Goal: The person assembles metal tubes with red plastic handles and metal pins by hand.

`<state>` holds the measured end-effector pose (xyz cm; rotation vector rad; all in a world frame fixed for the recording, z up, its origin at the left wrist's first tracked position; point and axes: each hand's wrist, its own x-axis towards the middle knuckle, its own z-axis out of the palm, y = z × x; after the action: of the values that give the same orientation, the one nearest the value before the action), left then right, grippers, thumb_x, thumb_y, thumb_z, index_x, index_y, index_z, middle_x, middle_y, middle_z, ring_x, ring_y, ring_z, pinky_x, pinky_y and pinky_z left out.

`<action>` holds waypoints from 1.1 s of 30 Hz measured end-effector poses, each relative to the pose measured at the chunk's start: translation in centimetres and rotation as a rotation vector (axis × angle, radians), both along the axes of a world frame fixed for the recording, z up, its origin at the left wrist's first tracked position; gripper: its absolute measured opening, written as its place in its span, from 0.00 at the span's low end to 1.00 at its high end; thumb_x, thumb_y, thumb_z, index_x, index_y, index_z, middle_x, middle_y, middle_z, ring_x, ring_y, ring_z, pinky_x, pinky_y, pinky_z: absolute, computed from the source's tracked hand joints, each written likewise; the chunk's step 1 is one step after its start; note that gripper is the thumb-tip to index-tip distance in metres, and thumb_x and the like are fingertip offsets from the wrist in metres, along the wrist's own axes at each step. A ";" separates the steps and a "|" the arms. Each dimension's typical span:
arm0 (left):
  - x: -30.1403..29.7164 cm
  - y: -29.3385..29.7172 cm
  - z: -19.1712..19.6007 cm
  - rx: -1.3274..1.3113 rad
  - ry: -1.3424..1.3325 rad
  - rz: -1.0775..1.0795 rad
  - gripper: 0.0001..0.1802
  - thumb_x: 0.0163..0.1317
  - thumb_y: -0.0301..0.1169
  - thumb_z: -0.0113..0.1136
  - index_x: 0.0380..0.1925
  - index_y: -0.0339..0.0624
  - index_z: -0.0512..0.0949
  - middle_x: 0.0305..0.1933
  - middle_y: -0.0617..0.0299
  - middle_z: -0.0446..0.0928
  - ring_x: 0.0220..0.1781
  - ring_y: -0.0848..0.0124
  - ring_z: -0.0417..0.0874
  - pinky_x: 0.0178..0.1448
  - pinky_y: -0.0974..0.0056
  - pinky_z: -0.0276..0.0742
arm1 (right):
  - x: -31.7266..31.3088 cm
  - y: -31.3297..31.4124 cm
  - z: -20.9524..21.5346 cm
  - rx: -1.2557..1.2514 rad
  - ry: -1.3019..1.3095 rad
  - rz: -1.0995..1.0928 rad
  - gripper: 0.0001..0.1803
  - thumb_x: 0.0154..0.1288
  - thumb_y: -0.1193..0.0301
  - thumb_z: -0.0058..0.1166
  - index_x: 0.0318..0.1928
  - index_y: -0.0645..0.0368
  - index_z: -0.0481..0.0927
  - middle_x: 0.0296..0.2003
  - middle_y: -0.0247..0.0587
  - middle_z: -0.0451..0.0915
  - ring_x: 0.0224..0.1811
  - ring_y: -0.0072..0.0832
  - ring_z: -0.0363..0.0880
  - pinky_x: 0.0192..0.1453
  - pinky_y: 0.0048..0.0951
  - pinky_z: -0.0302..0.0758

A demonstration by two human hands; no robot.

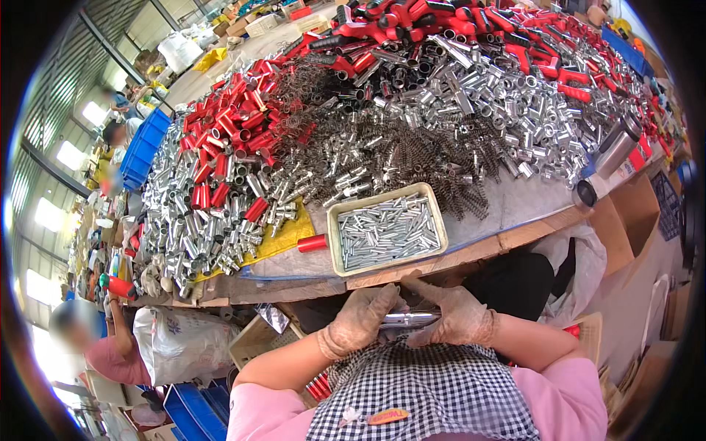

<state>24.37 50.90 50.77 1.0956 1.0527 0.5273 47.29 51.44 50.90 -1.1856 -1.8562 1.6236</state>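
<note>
Workshop hall with corrugated walls and bright windows on the left; other people sit along the far left, one in pink (110, 353) at the lower left. Long wooden table (515, 237) runs across the upper view, heaped edge to edge with parts. Biggest heap: silver tubes (500, 103) across the centre and right, more of them down the left side. Red sleeves (228, 125) are piled on the upper left, red handles (471, 22) along the far edge. A dark band of coil springs (412, 158) lies between the heaps and the near edge. Blue crate (143, 147) at the table's left end. Yellow sheet (290, 237) shows under the parts near the front. Cardboard box (625, 220) stands at the right, below a steel flask (610, 154) lying on the table corner. Beige tray (386, 229) sits at the near edge, filled with small silver pins; one red sleeve lies just beside its left wall. Below the table edge, over a checked apron (426, 389), both gloved hands meet. Left hand (360, 320) is curled around the left end of a chrome tube (408, 318); right hand (456, 312) closes on its right end, index finger stretched toward the table. Tube lies level between the two, close to the body.
</note>
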 end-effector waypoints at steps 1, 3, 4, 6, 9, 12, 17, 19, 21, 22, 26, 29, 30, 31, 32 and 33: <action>0.1 -0.1 -0.7 0.242 0.087 -0.052 0.25 0.68 0.49 0.53 0.37 0.33 0.78 0.29 0.55 0.81 0.26 0.69 0.81 0.28 0.68 0.75 | -0.3 0.2 -0.1 -0.062 0.060 0.043 0.41 0.49 0.57 0.73 0.62 0.61 0.73 0.47 0.48 0.83 0.49 0.31 0.82 0.57 0.29 0.75; 0.0 0.2 -1.2 0.486 0.173 -0.102 0.23 0.67 0.47 0.55 0.37 0.34 0.78 0.29 0.55 0.81 0.29 0.66 0.82 0.30 0.66 0.76 | -0.2 0.7 -0.9 -0.093 -0.050 0.163 0.31 0.54 0.59 0.70 0.57 0.58 0.78 0.45 0.44 0.84 0.48 0.28 0.82 0.57 0.28 0.75; 0.2 0.9 -0.9 0.655 0.274 -0.195 0.22 0.67 0.47 0.53 0.36 0.36 0.79 0.28 0.54 0.80 0.28 0.63 0.81 0.32 0.63 0.76 | -0.1 0.6 -0.9 -0.094 -0.055 0.161 0.31 0.54 0.59 0.70 0.57 0.58 0.78 0.45 0.44 0.84 0.48 0.28 0.82 0.57 0.28 0.75; 1.7 3.2 2.8 0.438 0.553 -0.236 0.21 0.65 0.47 0.52 0.37 0.37 0.79 0.30 0.47 0.79 0.34 0.51 0.81 0.41 0.54 0.76 | 0.4 0.5 -0.9 -0.018 -0.013 0.086 0.26 0.57 0.60 0.67 0.54 0.59 0.80 0.43 0.42 0.85 0.46 0.26 0.82 0.55 0.27 0.76; 0.9 8.1 1.3 1.000 0.876 0.075 0.15 0.60 0.39 0.56 0.38 0.37 0.77 0.33 0.44 0.81 0.39 0.49 0.83 0.45 0.50 0.77 | 1.6 1.0 -2.1 -0.186 0.028 -0.047 0.24 0.59 0.61 0.66 0.53 0.61 0.81 0.41 0.40 0.85 0.43 0.23 0.81 0.51 0.27 0.76; 0.9 10.8 -2.0 0.885 1.110 0.019 0.20 0.56 0.35 0.58 0.47 0.37 0.75 0.35 0.44 0.80 0.40 0.47 0.82 0.46 0.49 0.76 | 2.4 1.2 -1.6 -0.286 -0.030 -0.145 0.23 0.60 0.62 0.65 0.51 0.63 0.81 0.39 0.38 0.85 0.41 0.22 0.80 0.49 0.25 0.77; 1.7 10.9 -1.7 0.859 1.094 0.034 0.21 0.54 0.30 0.56 0.49 0.37 0.73 0.35 0.43 0.80 0.41 0.47 0.81 0.47 0.48 0.75 | 3.5 0.9 -0.6 -0.273 -0.021 -0.187 0.20 0.61 0.62 0.64 0.48 0.63 0.83 0.37 0.36 0.85 0.38 0.22 0.80 0.47 0.25 0.77; 0.7 10.9 -1.6 1.098 1.012 0.185 0.14 0.54 0.24 0.59 0.42 0.37 0.77 0.35 0.48 0.80 0.38 0.54 0.82 0.43 0.54 0.76 | 3.7 1.0 -0.3 -0.161 -0.118 -0.166 0.19 0.60 0.62 0.65 0.48 0.61 0.83 0.36 0.38 0.85 0.38 0.22 0.80 0.46 0.26 0.77; -0.9 10.7 -1.8 1.047 0.734 0.268 0.11 0.55 0.23 0.60 0.40 0.36 0.77 0.34 0.52 0.80 0.37 0.59 0.81 0.42 0.58 0.75 | 3.7 1.2 -0.3 -0.145 -0.091 -0.176 0.19 0.60 0.62 0.65 0.48 0.60 0.84 0.36 0.39 0.86 0.38 0.22 0.81 0.46 0.27 0.77; -1.7 10.1 -2.0 0.979 0.468 0.367 0.08 0.56 0.22 0.62 0.37 0.36 0.78 0.34 0.56 0.80 0.36 0.64 0.81 0.41 0.62 0.75 | 3.5 1.3 -0.2 -0.121 -0.069 -0.168 0.19 0.59 0.62 0.65 0.47 0.59 0.84 0.36 0.40 0.86 0.38 0.23 0.81 0.46 0.27 0.77; -0.9 4.8 0.1 0.885 0.132 0.166 0.06 0.61 0.26 0.64 0.35 0.36 0.78 0.39 0.56 0.80 0.43 0.67 0.80 0.49 0.63 0.74 | 3.1 1.4 -0.2 -0.008 -0.104 -0.094 0.22 0.59 0.57 0.65 0.48 0.58 0.83 0.36 0.45 0.85 0.38 0.28 0.83 0.45 0.29 0.78; 0.9 3.0 1.1 1.087 0.105 0.017 0.08 0.60 0.30 0.64 0.33 0.38 0.76 0.41 0.52 0.81 0.47 0.53 0.80 0.51 0.54 0.75 | 2.3 1.4 0.8 -0.042 -0.127 -0.011 0.21 0.59 0.55 0.64 0.47 0.55 0.84 0.35 0.44 0.85 0.37 0.30 0.84 0.44 0.30 0.78; 1.1 2.6 0.7 1.080 0.109 0.018 0.08 0.60 0.30 0.64 0.33 0.38 0.76 0.41 0.52 0.81 0.47 0.53 0.80 0.51 0.54 0.75 | 2.2 1.2 0.6 -0.048 -0.125 -0.008 0.21 0.59 0.55 0.64 0.47 0.55 0.84 0.35 0.44 0.85 0.37 0.30 0.84 0.44 0.30 0.78; 1.3 2.4 0.3 1.089 0.122 -0.008 0.08 0.61 0.32 0.64 0.32 0.39 0.77 0.41 0.53 0.81 0.50 0.54 0.80 0.53 0.55 0.74 | 2.0 1.1 0.4 0.000 -0.119 -0.007 0.21 0.59 0.55 0.63 0.47 0.54 0.84 0.34 0.43 0.85 0.37 0.31 0.84 0.44 0.31 0.78; 1.3 2.2 -0.1 1.099 0.134 -0.035 0.09 0.62 0.33 0.64 0.32 0.40 0.77 0.42 0.53 0.82 0.53 0.54 0.79 0.55 0.55 0.73 | 1.9 1.0 0.2 0.048 -0.113 -0.007 0.20 0.59 0.55 0.63 0.46 0.53 0.84 0.34 0.43 0.85 0.36 0.32 0.84 0.43 0.32 0.78; 1.2 1.7 -0.5 1.064 0.158 -0.037 0.09 0.62 0.34 0.63 0.31 0.40 0.75 0.42 0.53 0.82 0.54 0.52 0.79 0.56 0.52 0.73 | 1.7 1.0 0.2 0.046 -0.111 -0.008 0.20 0.59 0.55 0.63 0.46 0.53 0.84 0.34 0.43 0.85 0.36 0.32 0.84 0.43 0.32 0.78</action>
<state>25.57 52.60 50.29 2.1038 0.8665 1.0339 49.01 52.41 51.12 -1.2855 -1.9427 1.5304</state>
